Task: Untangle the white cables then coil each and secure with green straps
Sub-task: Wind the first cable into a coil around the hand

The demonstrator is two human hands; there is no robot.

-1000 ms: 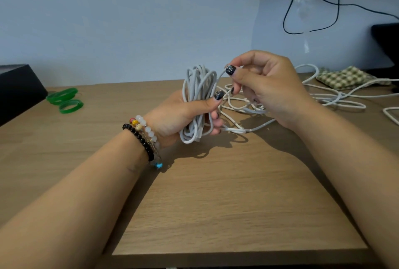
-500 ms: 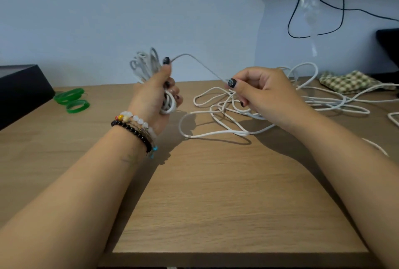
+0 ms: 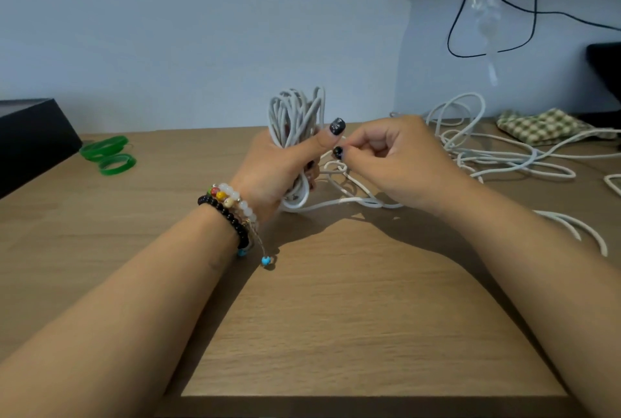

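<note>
My left hand (image 3: 274, 169) grips a coil of white cable (image 3: 294, 115) upright above the middle of the wooden table (image 3: 336, 300), thumb pressed across the loops. My right hand (image 3: 396, 162) sits close beside it and pinches the loose strand of the same cable between thumb and forefinger. More white cable (image 3: 497, 159) lies tangled in loose loops on the table behind and to the right of my right hand. Two green straps (image 3: 111, 154) lie on the table at the far left.
A black box (image 3: 30, 138) stands at the left edge. A green checked cloth (image 3: 541, 125) lies at the back right, next to a dark object (image 3: 605, 71). A black wire (image 3: 487, 31) hangs on the wall under a dark shelf.
My left hand swung the coil out to the left and up, then came back to the middle. My right hand moved in close to it, keeping its hold on the strand.
</note>
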